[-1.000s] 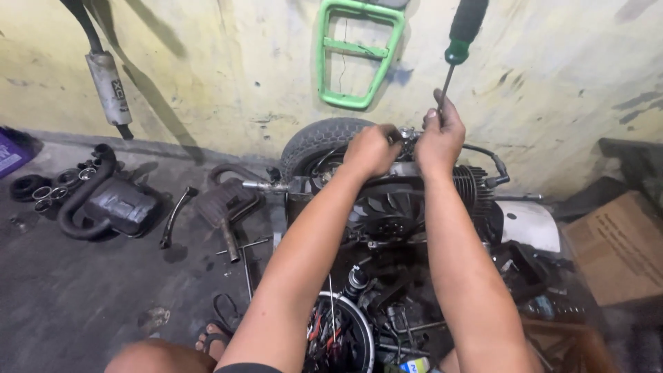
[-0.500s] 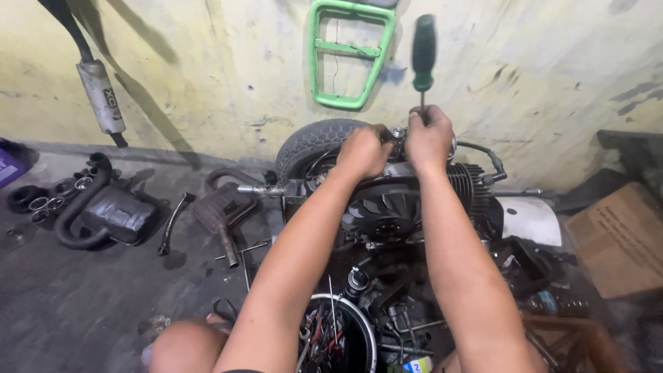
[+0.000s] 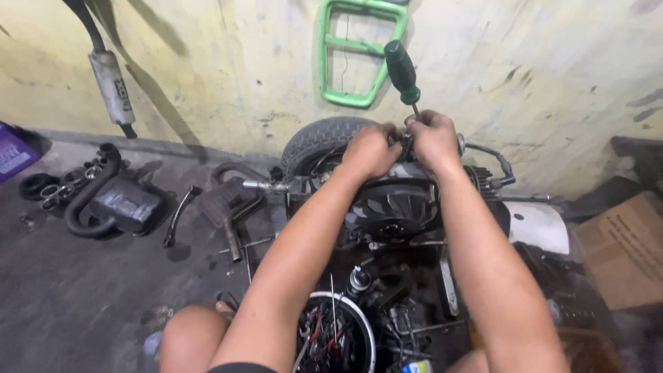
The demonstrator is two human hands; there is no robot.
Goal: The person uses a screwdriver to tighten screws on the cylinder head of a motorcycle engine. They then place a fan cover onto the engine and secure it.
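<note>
My right hand [image 3: 434, 140] grips the shaft of a green-handled screwdriver [image 3: 402, 71] that stands nearly upright, tipped a little left, over the top of a stripped scooter engine [image 3: 394, 207]. My left hand [image 3: 370, 149] is closed right beside it on the same spot of the engine; what its fingers hold is hidden. A small tyre [image 3: 319, 138] sits just behind the hands against the wall. The screwdriver's tip is covered by my fingers.
A green frame part [image 3: 359, 52] leans on the yellow wall. On the concrete floor at the left lie a black air box with hose [image 3: 114, 200], rings, an exhaust pipe [image 3: 231, 200] and loose rods. A cardboard box [image 3: 625, 249] stands at right, a bowl of wires [image 3: 335, 335] by my knees.
The screwdriver handle has swung from leaning right to upright and now tips slightly left. Both hands stay closed at the same spot on the engine top.
</note>
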